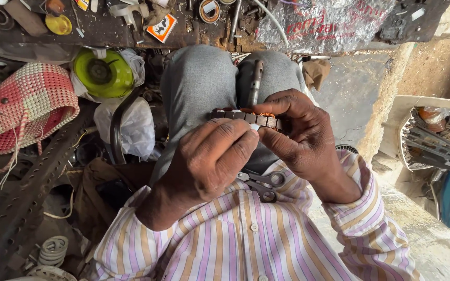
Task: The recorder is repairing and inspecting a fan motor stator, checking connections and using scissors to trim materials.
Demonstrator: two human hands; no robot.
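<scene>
From above, in the middle of the frame, both hands meet over the person's grey-trousered knees on a ringed motor stator, brown laminated metal with copper winding showing at its top. The left hand pinches a small white slip against the stator's near edge, its fingers pressed together on it. The right hand wraps the stator from the right side, its fingers clamped on the rim. A metal shaft stands up behind the stator, between the knees. Scissors lie in the lap just below the hands, on the striped shirt.

At the left edge sits a woven pink and cream basket, tilted; what it holds I cannot tell. Beside it, upper left, a lime-green round part lies in an open white plastic bag. Along the top runs a cluttered desk with small metal parts and a crumpled clear plastic bag. At the right edge a pale tub holds metal fan guards.
</scene>
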